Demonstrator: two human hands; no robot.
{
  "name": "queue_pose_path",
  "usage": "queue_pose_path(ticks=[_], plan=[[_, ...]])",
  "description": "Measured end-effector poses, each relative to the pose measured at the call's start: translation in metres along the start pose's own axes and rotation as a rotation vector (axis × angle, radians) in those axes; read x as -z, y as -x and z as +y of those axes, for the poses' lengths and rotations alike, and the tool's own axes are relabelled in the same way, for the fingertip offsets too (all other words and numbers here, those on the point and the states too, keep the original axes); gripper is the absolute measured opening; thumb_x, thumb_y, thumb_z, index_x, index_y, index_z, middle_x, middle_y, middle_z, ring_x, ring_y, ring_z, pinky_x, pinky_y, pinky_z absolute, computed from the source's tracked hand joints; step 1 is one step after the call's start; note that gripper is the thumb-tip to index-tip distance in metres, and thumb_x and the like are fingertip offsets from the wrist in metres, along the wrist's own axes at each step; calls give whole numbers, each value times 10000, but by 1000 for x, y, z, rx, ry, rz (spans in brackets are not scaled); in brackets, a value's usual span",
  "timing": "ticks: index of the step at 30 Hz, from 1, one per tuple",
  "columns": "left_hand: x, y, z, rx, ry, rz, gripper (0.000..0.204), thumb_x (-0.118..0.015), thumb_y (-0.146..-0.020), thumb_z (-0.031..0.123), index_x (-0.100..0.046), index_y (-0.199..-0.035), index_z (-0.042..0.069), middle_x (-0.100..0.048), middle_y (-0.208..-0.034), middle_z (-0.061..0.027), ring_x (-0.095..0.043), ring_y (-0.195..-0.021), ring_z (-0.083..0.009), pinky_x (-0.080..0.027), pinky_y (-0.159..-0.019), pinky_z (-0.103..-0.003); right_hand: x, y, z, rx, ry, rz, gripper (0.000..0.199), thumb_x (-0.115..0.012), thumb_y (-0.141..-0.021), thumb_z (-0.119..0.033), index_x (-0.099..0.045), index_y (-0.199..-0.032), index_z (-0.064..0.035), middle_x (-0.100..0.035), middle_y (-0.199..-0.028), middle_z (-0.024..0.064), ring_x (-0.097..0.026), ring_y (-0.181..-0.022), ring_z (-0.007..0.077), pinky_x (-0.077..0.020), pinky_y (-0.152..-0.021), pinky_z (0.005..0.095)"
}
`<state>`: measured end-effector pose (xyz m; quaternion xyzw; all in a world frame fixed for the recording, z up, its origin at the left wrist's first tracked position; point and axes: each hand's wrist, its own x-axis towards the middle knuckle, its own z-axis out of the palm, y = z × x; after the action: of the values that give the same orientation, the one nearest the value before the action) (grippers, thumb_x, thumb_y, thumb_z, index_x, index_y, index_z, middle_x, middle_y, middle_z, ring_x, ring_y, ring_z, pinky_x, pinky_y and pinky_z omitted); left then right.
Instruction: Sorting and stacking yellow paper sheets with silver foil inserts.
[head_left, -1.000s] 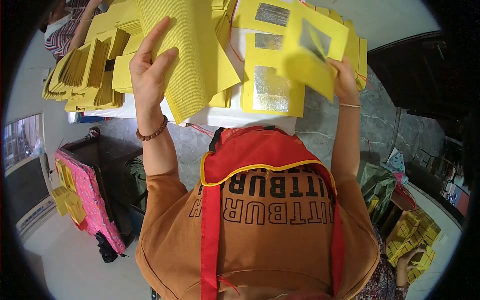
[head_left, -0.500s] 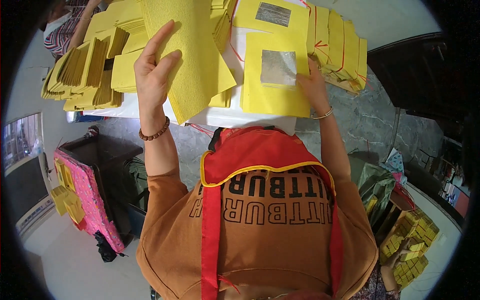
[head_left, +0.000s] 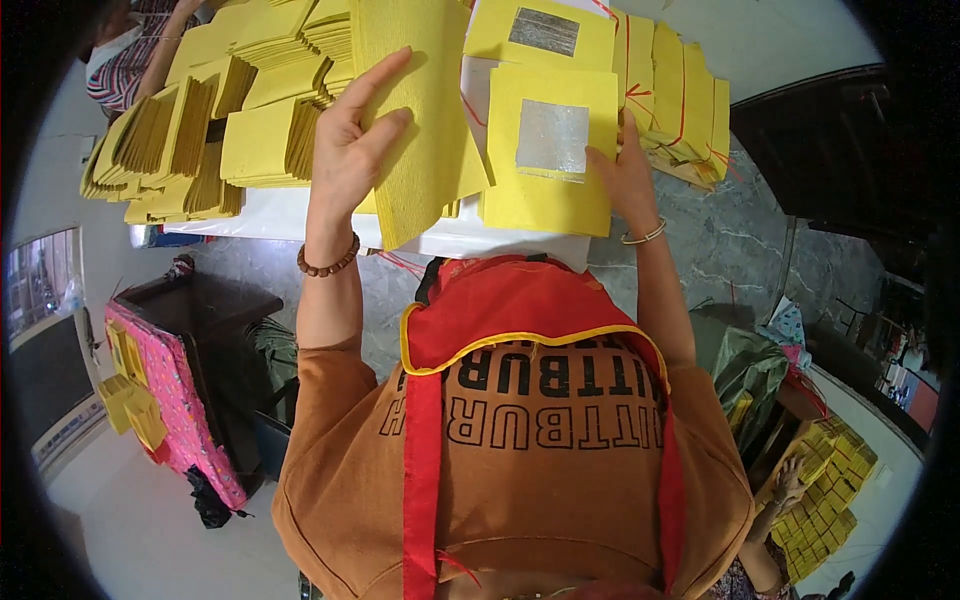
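My left hand [head_left: 350, 150] holds a curled, lifted yellow paper sheet [head_left: 415, 140], thumb and index finger lying on its face. My other left fingers are hidden. To its right is a stack of yellow paper [head_left: 545, 205] whose top sheet carries a silver foil square [head_left: 553, 138]. My right hand [head_left: 628, 178] pinches this stack's right edge, its thumb beside the foil. Just beyond lies another yellow sheet [head_left: 485, 38] with a darker-looking foil square [head_left: 543, 31].
Folded yellow paper piles [head_left: 265, 145] cover the table's left side. Bundles tied with red string [head_left: 680, 95] stand at the right. A person's arm [head_left: 160, 65] shows at the far left, and another person's hand [head_left: 790, 482] is over yellow bundles [head_left: 830, 500] at lower right.
My left hand has moved right with the curled sheet, toward the foil-marked stack, uncovering more folded piles behind. My right hand and its stack have shifted slightly left.
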<state>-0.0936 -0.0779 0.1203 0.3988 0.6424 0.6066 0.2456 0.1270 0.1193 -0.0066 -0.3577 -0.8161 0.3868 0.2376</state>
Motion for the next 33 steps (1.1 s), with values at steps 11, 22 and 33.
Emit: queue_pose_path(ticks=[11,22,33], plan=[[-75,-13,-7,-273,-156,-70,657,-527,-705,26,-274,-1311,42,-435,-1237,-178,-459,-1120,-267,-382,-907,-309,-18,22,-93,-90,-982,-378,629,-447,-869,-440,-233,-1355,-105,-343,-1331,60,-397,-1175,198,-343,-940,301],[-134,11,-30,-17,-7,-299,611,-484,-835,74,-156,-1349,31,-516,-1127,-162,-562,-785,-164,-450,-709,-277,-13,37,-33,-477,-1708,-314,433,-455,-822,-208,-391,-1217,-43,-517,-1113,118,-523,-1019,231,-417,-896,350],[-89,-16,-33,85,243,18,604,-593,-764,32,-293,-1287,13,-405,-1250,-118,-455,-1089,-211,-359,-933,-305,8,41,-40,-452,-1874,-269,412,-434,-784,-162,-448,-1154,18,-549,-1076,157,-557,-961,259,-447,-859,363]])
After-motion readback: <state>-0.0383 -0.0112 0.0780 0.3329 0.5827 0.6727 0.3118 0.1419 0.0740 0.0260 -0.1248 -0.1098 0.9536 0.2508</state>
